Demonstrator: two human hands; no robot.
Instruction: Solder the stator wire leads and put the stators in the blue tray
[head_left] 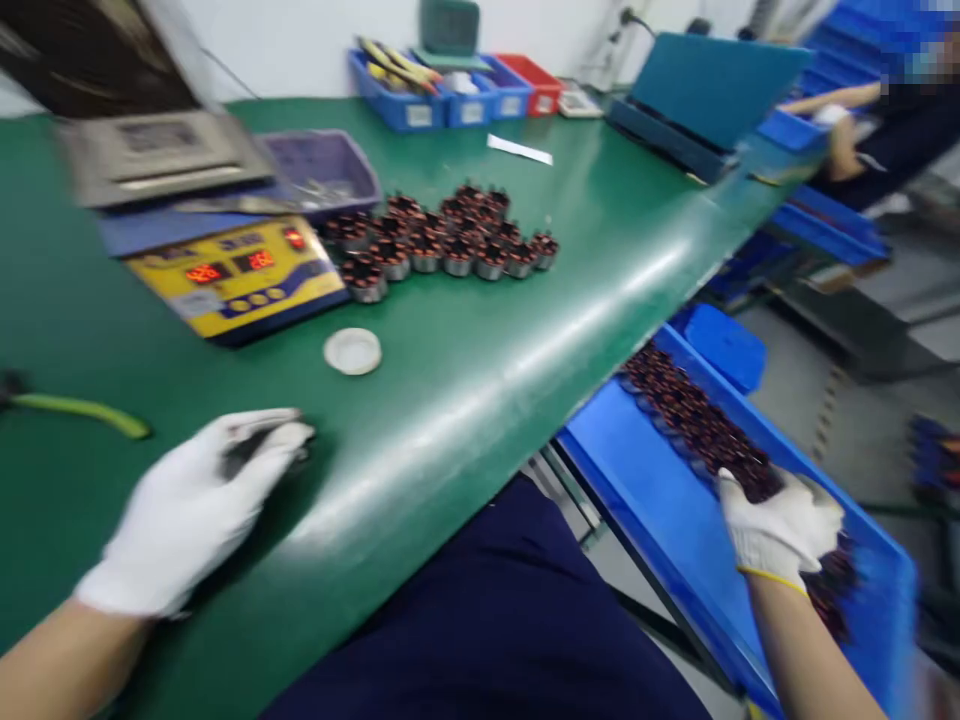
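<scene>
My left hand (199, 500), in a white glove, is over the green table with its fingers curled round a small dark part (251, 450); most of that part is hidden. Off to the right, my right hand (784, 520), also gloved, is down in a long blue tray (637, 465). Its thumb and fingers are closed round a copper-wound motor stator (759, 484) at the edge of rows of similar stators (690, 410). More stators (459, 255) stand in a cluster at the back of the table. A round white lid-like disc (352, 351) lies beyond my left hand.
A yellow-fronted device with red digits (236, 270) stands at left, near a purple bin (322, 165). A green-handled tool (82, 405) lies at far left. Blue bins (405, 105), a red bin (536, 90) and a teal case (712, 90) line the back. Another person's arm (844, 140) shows upper right.
</scene>
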